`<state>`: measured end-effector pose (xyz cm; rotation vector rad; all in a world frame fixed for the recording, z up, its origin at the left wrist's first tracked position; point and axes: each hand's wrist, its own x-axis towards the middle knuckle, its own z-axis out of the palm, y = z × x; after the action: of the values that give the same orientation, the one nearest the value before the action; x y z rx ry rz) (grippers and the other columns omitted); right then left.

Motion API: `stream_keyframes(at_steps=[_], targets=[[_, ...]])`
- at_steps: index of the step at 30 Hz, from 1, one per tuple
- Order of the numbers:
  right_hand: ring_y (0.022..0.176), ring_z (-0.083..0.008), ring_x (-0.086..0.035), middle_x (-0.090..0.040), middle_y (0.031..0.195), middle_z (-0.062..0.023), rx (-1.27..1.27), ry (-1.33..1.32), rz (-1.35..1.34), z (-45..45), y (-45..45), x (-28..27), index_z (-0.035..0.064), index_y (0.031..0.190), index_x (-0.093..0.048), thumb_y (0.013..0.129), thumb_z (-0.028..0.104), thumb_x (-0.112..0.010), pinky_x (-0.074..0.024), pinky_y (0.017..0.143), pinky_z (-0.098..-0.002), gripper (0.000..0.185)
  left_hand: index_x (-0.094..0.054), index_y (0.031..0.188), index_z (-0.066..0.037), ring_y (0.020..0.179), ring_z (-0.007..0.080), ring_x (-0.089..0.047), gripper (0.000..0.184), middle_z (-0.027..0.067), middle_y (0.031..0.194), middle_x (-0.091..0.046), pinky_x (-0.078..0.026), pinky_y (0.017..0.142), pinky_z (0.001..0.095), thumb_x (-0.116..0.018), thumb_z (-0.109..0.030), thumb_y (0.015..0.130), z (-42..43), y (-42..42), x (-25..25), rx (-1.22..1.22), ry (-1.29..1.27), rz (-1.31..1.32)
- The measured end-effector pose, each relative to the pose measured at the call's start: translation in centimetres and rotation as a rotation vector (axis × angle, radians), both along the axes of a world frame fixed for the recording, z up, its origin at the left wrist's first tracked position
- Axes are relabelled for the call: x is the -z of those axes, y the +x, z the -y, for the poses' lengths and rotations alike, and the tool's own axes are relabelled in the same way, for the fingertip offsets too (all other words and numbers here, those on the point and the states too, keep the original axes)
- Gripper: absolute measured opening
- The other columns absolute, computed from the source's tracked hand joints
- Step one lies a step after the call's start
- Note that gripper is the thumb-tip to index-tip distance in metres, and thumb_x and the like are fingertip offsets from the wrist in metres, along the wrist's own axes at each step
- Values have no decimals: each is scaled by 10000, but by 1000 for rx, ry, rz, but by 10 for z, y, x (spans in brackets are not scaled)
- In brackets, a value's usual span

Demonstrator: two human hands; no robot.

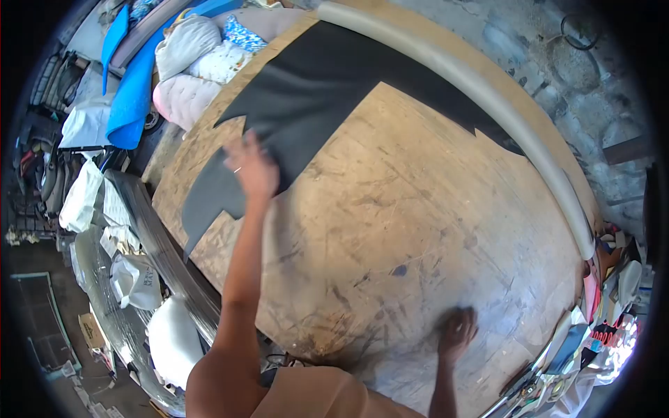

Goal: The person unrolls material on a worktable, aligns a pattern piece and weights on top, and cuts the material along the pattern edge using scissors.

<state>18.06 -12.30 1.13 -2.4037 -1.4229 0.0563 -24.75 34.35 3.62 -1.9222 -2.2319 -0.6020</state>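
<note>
Head: black sheet [306,90], scuffed tabletop [418,209], clutter [139,280]

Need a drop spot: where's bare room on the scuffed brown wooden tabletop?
Widest patch: the middle of the scuffed brown wooden tabletop, bordered by the black leather-like sheet, the long grey roll and the right hand. A narrow strip lies bare beyond the roll. Crowded: the far left side, where the sheet spreads under the left hand.

A scuffed worktable [390,230] and cut sheeting [313,80] show a workshop.
</note>
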Motion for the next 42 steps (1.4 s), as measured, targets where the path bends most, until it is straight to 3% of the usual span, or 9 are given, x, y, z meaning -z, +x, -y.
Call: stream_keyframes(at_steps=[8, 15, 16, 18, 26, 32, 37, 39, 42], targets=[[1476, -433, -377, -434, 1575, -235, 236, -120, -52, 148, -116, 9, 80, 1454, -551, 951, 264, -646, -309, 1103, -660, 543, -140, 1663, -214, 1521, 581, -83, 905, 266, 1701, -61, -162, 1201, 686, -452, -702, 967, 120, -145, 14, -209, -599, 37], [1418, -444, -442, -484, 1512, -268, 189, 7, -261, 182, -113, -27, 6, 1387, -577, 902, 100, -681, -387, 1162, -460, 506, -247, 1621, -124, 1501, 613, -107, 989, 294, 1666, -177, -234, 1165, 705, -531, -745, 906, 116, -145, 33, -392, -560, -67], [1404, -435, -464, -507, 1492, -267, 242, 60, -311, 195, -112, -29, 1, 1372, -585, 896, 87, -683, -397, 1160, -455, 494, -258, 1601, -33, 1525, 553, -135, 976, 302, 1652, -216, -208, 1199, 655, -516, -702, 939, 151, -108, -29, -277, -624, -82], [1374, -410, -510, -549, 1457, -257, 362, 151, -330, 223, -111, -28, 2, 1344, -604, 887, 69, -684, -424, 1142, -441, 470, -252, 1597, 17, 1558, 436, -162, 873, 335, 1645, -203, -96, 1249, 578, -435, -611, 1019, 165, -112, 38, -38, -385, -297], [1215, -389, -633, -664, 1312, -210, 713, 375, -257, 317, -72, -50, 43, 1270, -658, 899, 67, -665, -509, 1040, -420, 372, -200, 1611, 28, 1544, 524, -83, 809, 366, 1657, -77, -118, 1220, 643, -470, -474, 1038, 390, 105, 50, 574, -353, 38], [956, -220, -737, -758, 1040, -148, 973, 670, -185, 390, 65, -67, 10, 1147, -703, 950, 93, -675, -562, 851, -343, 215, -212, 1591, 52, 1542, 519, -95, 820, 364, 1654, -87, -133, 1210, 661, -573, -380, 995, 544, 260, -6, 1101, -523, 105], [929, -215, -732, -759, 969, -150, 1037, 1013, -351, 415, 296, -47, 14, 1098, -722, 930, 113, -684, -560, 819, -351, 198, -204, 1608, -1, 1540, 522, -91, 849, 350, 1662, -57, -153, 1193, 690, -581, -429, 980, 614, 313, 3, 951, -724, -175], [662, -153, -636, -692, 839, -68, 923, 832, -76, 411, 379, -28, 60, 1155, -724, 939, 207, -692, -524, 627, -308, 262, -196, 1617, -26, 1543, 523, -72, 877, 340, 1669, -34, -165, 1184, 702, -576, -486, 975, 628, 326, 10, 896, -792, -210], [979, -281, -721, -767, 1037, -171, 1026, 688, -494, 395, 456, -34, 57, 1101, -761, 867, 239, -716, -535, 889, -389, 300, -185, 1630, -63, 1550, 521, -27, 932, 320, 1681, 2, -177, 1174, 713, -560, -592, 961, 627, 316, 18, 933, -831, -195]])
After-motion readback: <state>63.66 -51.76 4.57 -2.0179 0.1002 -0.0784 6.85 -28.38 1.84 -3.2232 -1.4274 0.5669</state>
